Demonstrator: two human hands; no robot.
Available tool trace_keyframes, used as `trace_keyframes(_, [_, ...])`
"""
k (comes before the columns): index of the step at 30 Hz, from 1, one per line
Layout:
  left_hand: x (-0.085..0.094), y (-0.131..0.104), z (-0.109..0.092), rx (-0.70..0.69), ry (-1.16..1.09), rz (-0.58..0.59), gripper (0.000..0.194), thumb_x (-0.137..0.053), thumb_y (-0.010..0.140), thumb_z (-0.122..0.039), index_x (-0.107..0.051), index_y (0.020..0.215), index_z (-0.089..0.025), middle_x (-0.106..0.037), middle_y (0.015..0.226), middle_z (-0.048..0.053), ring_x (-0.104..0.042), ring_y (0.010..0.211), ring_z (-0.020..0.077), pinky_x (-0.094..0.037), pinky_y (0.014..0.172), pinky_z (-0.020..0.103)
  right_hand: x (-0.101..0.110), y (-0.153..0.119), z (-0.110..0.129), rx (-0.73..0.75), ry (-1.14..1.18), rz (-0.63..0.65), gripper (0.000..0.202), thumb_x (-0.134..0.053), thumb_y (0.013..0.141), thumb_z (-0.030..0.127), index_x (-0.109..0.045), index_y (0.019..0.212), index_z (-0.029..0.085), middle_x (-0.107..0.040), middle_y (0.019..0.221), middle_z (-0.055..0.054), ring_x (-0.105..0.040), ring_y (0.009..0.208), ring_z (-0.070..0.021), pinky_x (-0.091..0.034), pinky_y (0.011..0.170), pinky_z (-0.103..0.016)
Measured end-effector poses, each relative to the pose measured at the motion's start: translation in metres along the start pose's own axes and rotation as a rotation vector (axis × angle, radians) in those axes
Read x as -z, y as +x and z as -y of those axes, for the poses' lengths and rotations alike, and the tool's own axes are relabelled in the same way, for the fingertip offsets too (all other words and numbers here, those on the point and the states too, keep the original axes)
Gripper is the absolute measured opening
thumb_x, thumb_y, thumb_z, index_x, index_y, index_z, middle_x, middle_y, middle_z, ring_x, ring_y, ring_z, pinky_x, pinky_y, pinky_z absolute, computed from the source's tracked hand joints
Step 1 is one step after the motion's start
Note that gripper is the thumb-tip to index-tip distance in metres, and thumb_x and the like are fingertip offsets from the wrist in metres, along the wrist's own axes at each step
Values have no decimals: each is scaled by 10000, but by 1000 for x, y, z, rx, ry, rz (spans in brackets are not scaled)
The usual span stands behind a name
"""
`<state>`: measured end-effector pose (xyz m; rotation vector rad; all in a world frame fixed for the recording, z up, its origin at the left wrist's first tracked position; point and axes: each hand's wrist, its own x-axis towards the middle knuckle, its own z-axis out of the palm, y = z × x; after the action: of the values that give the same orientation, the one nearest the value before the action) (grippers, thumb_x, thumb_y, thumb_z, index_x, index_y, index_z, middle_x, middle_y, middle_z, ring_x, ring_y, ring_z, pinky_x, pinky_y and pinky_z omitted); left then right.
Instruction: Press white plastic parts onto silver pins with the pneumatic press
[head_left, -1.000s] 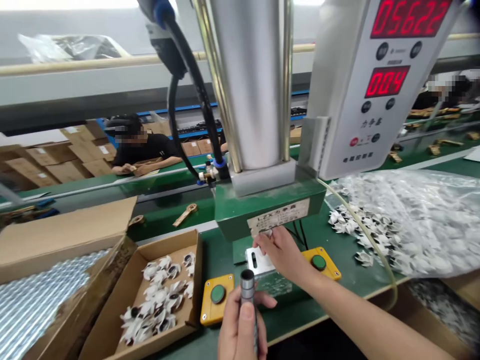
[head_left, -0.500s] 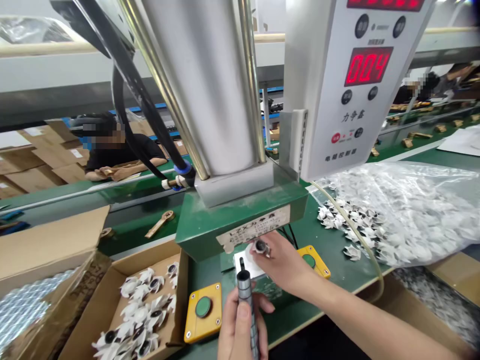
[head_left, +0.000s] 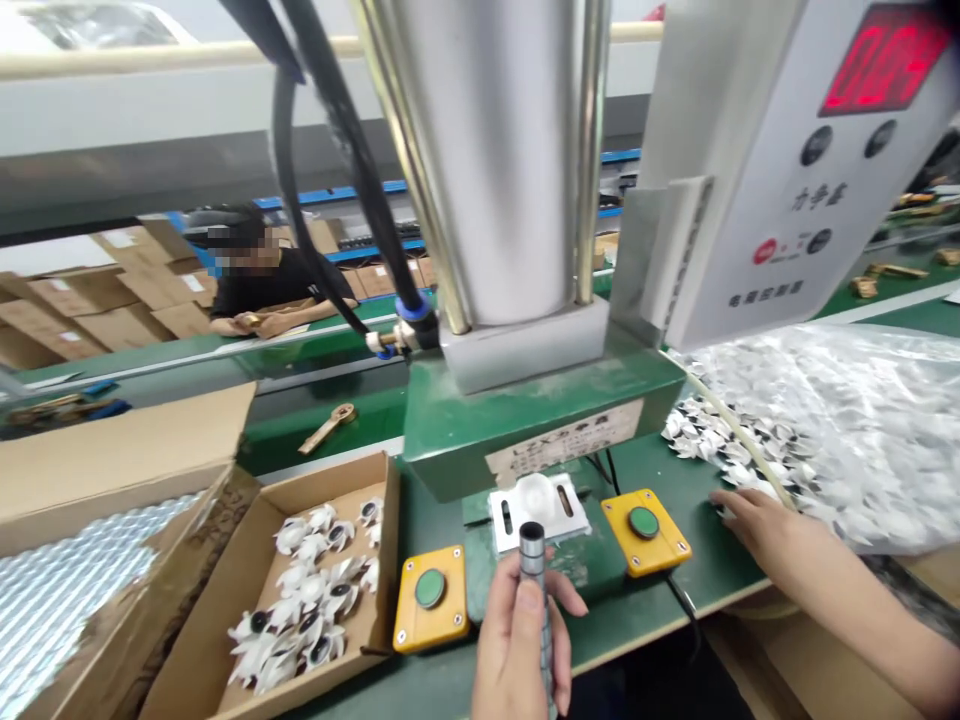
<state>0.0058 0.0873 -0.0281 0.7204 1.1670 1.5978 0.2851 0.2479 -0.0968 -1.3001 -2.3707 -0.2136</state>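
My left hand (head_left: pixel 521 630) is wrapped round a stack of small metal rings (head_left: pixel 533 560), held upright in front of the press. My right hand (head_left: pixel 757 530) reaches to the near edge of a pile of white finned parts (head_left: pixel 705 430); its fingertips are bent round something too small to make out. Behind the ring stack, a metal plate (head_left: pixel 499 525) with slots carries a round pale fixture (head_left: pixel 537 497) under the green press head (head_left: pixel 540 410). More white finned parts (head_left: pixel 300 590), some with dark rings, lie in a cardboard tray at the left.
Yellow button boxes (head_left: pixel 409 625) (head_left: pixel 630 555) flank the press base. A box of metal tubes (head_left: pixel 67 580) stands far left, and a plastic bag (head_left: pixel 885 420) lies at right. Across the line, a person (head_left: pixel 262 280) holds something.
My right hand has left the fixture, where it held a finned part, and moved right to the pile. My left hand still holds the ring stack. The view has shifted.
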Motion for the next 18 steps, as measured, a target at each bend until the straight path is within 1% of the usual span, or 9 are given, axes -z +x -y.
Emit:
trace_keyframes(2, [2, 1, 2, -8, -3, 27, 329, -429, 859, -495, -529, 1002, -215, -609, 744, 5, -342, 325, 4, -244, 289, 106, 15, 10, 20, -27, 32, -6, 324, -354, 910, 353, -578, 1081, 193, -628, 979, -81, -655, 690, -214, -493, 494, -277])
trace_keyframes(4, [4, 1, 3, -8, -14, 31, 332, -427, 859, -499, -526, 999, -214, -609, 745, 2, -339, 321, 3, -242, 286, 109, 40, 29, 56, -61, 87, -39, 368, -356, 908, 455, -539, 1157, 256, -597, 1104, -61, -658, 743, -227, -497, 482, -289])
trace_keyframes(5, [5, 1, 4, -11, -21, 28, 330, -427, 860, -499, -524, 996, -215, -610, 745, 1, -341, 322, 4, -239, 285, 111, 53, 41, 78, -24, 158, -27, 360, -384, 902, 472, -524, 1178, 288, -596, 1121, -41, -659, 734, -214, -506, 501, -282])
trace_keyframes(7, [6, -1, 5, -15, -27, 15, 327, -436, 856, -498, -523, 989, -213, -612, 747, 2, -346, 324, 5, -238, 288, 115, 69, 67, 122, 84, 360, 12, 301, -429, 905, 422, -530, 1164, 305, -597, 1129, -21, -650, 819, -190, -523, 637, -257])
trace_keyframes(8, [7, -2, 5, -16, -26, 6, 332, -443, 852, -501, -524, 990, -210, -615, 748, 5, -347, 325, 4, -239, 292, 117, 72, 79, 141, 155, 460, 74, 259, -430, 913, 371, -546, 1134, 300, -600, 1121, -18, -640, 859, -179, -517, 665, -240])
trace_keyframes(10, [8, -4, 6, -12, -25, -11, 366, -447, 843, -525, -525, 1000, -204, -623, 742, 13, -344, 322, -1, -226, 297, 116, 69, 98, 170, 189, 510, 132, 205, -478, 898, 324, -596, 1058, 278, -654, 971, -17, -647, 798, -179, -511, 626, -245])
trace_keyframes(13, [11, -6, 4, -12, -22, -13, 421, -437, 827, -569, -527, 994, -193, -627, 714, 20, -341, 313, -8, -185, 303, 117, 54, 112, 184, 261, 489, 135, 184, -515, 878, 326, -644, 991, 261, -679, 785, -6, -649, 667, -182, -496, 567, -260])
trace_keyframes(16, [12, -4, 4, -4, -22, 1, 435, -446, 812, -590, -519, 976, -193, -621, 704, 18, -329, 306, -6, -160, 300, 126, 44, 113, 177, 332, 460, 126, 201, -496, 890, 346, -662, 967, 262, -675, 681, 12, -634, 575, -165, -488, 543, -253])
trace_keyframes(18, [13, 0, 9, -1, -33, 2, 442, -455, 803, -598, -514, 983, -199, -623, 704, 17, -321, 300, -1, -142, 296, 137, 43, 110, 173, 349, 437, 119, 205, -487, 895, 346, -664, 959, 264, -670, 656, 19, -631, 570, -164, -493, 554, -253])
